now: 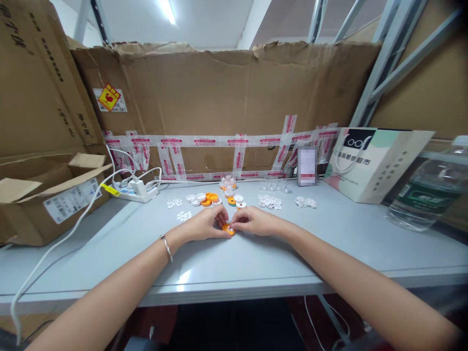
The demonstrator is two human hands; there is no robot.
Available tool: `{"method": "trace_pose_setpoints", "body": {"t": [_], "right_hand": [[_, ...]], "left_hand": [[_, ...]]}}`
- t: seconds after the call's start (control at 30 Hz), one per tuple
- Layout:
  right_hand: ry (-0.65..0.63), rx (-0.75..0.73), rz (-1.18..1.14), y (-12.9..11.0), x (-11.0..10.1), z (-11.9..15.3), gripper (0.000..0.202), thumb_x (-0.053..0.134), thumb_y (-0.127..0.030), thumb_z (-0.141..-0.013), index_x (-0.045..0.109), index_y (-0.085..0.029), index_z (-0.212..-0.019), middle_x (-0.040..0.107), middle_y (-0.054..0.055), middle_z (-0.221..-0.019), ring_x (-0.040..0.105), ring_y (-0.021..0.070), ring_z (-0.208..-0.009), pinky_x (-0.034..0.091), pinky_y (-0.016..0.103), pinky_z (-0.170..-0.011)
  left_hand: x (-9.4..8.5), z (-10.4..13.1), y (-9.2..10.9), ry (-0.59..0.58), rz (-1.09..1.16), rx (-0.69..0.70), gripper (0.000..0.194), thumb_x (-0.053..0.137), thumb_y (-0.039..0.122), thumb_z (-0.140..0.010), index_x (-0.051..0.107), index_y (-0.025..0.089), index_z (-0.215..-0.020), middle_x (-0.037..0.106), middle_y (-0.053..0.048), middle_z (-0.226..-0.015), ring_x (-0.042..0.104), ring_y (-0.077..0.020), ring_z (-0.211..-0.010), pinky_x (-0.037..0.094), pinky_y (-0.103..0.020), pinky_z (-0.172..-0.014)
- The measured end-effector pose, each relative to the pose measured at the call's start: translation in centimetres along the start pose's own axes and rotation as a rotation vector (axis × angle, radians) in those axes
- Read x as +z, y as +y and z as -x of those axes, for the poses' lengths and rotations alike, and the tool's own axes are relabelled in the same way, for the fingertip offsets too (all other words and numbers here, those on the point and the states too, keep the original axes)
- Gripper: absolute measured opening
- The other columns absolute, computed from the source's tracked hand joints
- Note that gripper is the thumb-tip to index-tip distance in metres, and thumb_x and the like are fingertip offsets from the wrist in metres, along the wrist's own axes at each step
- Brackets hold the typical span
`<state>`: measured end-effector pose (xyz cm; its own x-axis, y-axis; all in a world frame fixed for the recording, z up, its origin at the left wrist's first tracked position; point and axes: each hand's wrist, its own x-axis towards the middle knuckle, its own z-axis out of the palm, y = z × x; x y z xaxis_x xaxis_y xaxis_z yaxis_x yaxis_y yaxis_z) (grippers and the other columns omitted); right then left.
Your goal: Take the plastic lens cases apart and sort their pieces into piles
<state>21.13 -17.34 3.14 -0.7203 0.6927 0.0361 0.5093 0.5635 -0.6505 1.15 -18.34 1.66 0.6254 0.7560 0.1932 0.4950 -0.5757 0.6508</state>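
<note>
Left hand (216, 222) grip holds orange disc (227, 230), right hand (255, 221) at its white bits (231, 229), hold unclear; likely seating them, next needs disc steady.

The hands (209, 223) partly hide the orange disc (226, 227).

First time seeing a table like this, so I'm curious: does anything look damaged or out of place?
The big cardboard behind the table looks damaged: its top edge is ragged, and tape crosses its lower part. Nothing looks spilled around the left hand or right hand.
</note>
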Motion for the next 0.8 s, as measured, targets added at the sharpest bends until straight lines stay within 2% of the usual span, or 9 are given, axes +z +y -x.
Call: {"method": "trace_pose_setpoints", "body": {"t": [0.23,0.4,0.47,0.63,0.8], "right_hand": [[0.051,0.068,0.046,-0.4,0.6,-0.4,0.017,0.059,-0.028,-0.070,0.064,-0.014,-0.078,0.064,0.003,-0.076,0.056,0.0140,-0.070,0.040,0.023,-0.061],[-0.092,0.099,0.021,-0.3,0.0,-0.9,0.020,0.062,-0.031,-0.068,0.061,-0.014,-0.079,0.062,0.003,-0.076,0.054,0.0130,-0.069,0.040,0.022,-0.059],[-0.114,0.108,0.021,-0.4,-0.1,-1.0,0.017,0.062,-0.028,-0.068,0.060,-0.014,-0.078,0.061,0.002,-0.075,0.053,0.0126,-0.068,0.039,0.022,-0.060],[-0.060,0.136,-0.051,-0.3,0.2,-1.1,0.014,0.062,-0.024,-0.068,0.058,-0.014,-0.077,0.059,0.001,-0.073,0.050,0.0112,-0.067,0.038,0.022,-0.059],[0.011,0.149,-0.144,0.8,0.6,-1.6,0.017,0.064,-0.028,-0.066,0.057,-0.014,-0.073,0.055,-0.001,-0.066,0.047,0.0092,-0.061,0.035,0.021,-0.055]], "left_hand": [[0.1,0.0,-0.1,-0.025,-0.005,-0.019,0.034,0.062,0.043,-0.068,0.041,0.018,-0.079,0.051,0.001,-0.075,0.047,-0.0095,-0.064,0.040,-0.022,-0.055],[0.1,-0.2,0.0,-0.053,0.002,-0.028,0.035,0.062,0.042,-0.067,0.039,0.018,-0.078,0.048,0.002,-0.074,0.046,-0.0092,-0.063,0.039,-0.022,-0.055],[0.0,-0.2,0.0,-0.049,-0.004,-0.029,0.035,0.063,0.042,-0.066,0.040,0.018,-0.077,0.047,0.002,-0.074,0.046,-0.0091,-0.063,0.039,-0.022,-0.055],[0.1,-0.3,-0.2,-0.032,0.013,-0.025,0.034,0.063,0.041,-0.066,0.040,0.018,-0.077,0.046,0.002,-0.075,0.045,-0.0092,-0.064,0.039,-0.022,-0.056],[0.1,-0.4,-0.8,0.023,0.016,0.003,0.031,0.062,0.037,-0.068,0.043,0.017,-0.080,0.049,0.000,-0.080,0.047,-0.0104,-0.069,0.041,-0.024,-0.060]]}}
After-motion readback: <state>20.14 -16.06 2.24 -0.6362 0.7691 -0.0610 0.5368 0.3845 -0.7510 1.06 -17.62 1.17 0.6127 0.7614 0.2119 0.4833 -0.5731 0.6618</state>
